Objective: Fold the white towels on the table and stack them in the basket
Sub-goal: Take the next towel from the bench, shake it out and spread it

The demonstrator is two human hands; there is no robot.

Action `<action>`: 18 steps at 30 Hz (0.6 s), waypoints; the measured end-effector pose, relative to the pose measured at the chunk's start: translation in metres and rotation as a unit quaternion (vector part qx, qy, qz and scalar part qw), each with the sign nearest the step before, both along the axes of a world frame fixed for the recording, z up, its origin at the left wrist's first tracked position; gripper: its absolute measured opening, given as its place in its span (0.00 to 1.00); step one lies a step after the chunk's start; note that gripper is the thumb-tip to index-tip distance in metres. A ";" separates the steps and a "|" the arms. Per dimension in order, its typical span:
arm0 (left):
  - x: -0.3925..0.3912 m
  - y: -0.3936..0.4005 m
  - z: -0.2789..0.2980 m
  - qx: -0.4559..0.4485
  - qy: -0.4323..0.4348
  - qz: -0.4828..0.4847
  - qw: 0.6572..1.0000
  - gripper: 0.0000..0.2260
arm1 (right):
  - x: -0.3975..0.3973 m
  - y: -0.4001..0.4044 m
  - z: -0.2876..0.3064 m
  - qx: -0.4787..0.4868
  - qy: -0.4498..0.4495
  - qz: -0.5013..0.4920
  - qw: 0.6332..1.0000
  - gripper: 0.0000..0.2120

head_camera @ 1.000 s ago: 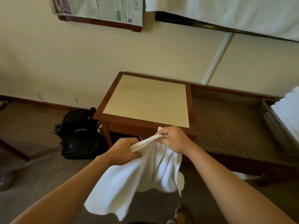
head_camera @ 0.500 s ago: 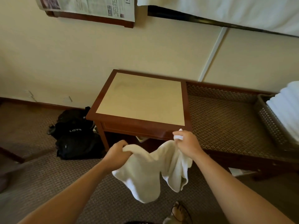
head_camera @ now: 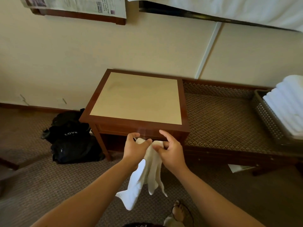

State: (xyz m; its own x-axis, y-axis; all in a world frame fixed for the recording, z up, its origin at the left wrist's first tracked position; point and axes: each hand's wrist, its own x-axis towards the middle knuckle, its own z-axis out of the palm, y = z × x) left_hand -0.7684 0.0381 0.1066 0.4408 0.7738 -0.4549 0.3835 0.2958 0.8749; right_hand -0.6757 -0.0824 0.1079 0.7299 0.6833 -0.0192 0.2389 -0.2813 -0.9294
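Left to right: a black bag (head_camera: 70, 136) lies on the carpet beside the worktop (head_camera: 137, 97). In front of the worktop, the left hand (head_camera: 135, 149) and right hand (head_camera: 170, 149), close together, each pinch the top edge of a white towel (head_camera: 146, 174); it hangs bunched, probably being gathered for folding. At far right, folded towels (head_camera: 288, 102) fill the basket (head_camera: 267, 118) on a low bench.

The left hand (head_camera: 136, 147) and the right hand (head_camera: 170, 149) pinch the top of a small white cloth towel (head_camera: 148, 174), which hangs bunched before the front edge of the square wooden bench (head_camera: 139, 123). At the right, folded white towels (head_camera: 288, 104) fill a perforated grey basket (head_camera: 268, 120).
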 end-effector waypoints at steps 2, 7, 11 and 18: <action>0.001 -0.004 -0.002 0.034 -0.008 -0.017 0.999 0.14 | -0.007 0.004 -0.007 -0.020 -0.003 -0.042 0.999 0.14; -0.012 -0.003 -0.001 -0.028 -0.084 -0.094 0.992 0.14 | -0.011 0.008 -0.011 0.036 0.114 -0.109 0.987 0.03; -0.025 0.005 -0.003 0.117 -0.047 -0.194 0.973 0.17 | -0.012 0.010 -0.007 0.040 0.176 -0.086 0.980 0.03; -0.039 0.019 -0.011 0.388 -0.005 -0.315 0.866 0.09 | -0.018 0.008 -0.008 0.015 0.222 -0.032 0.974 0.07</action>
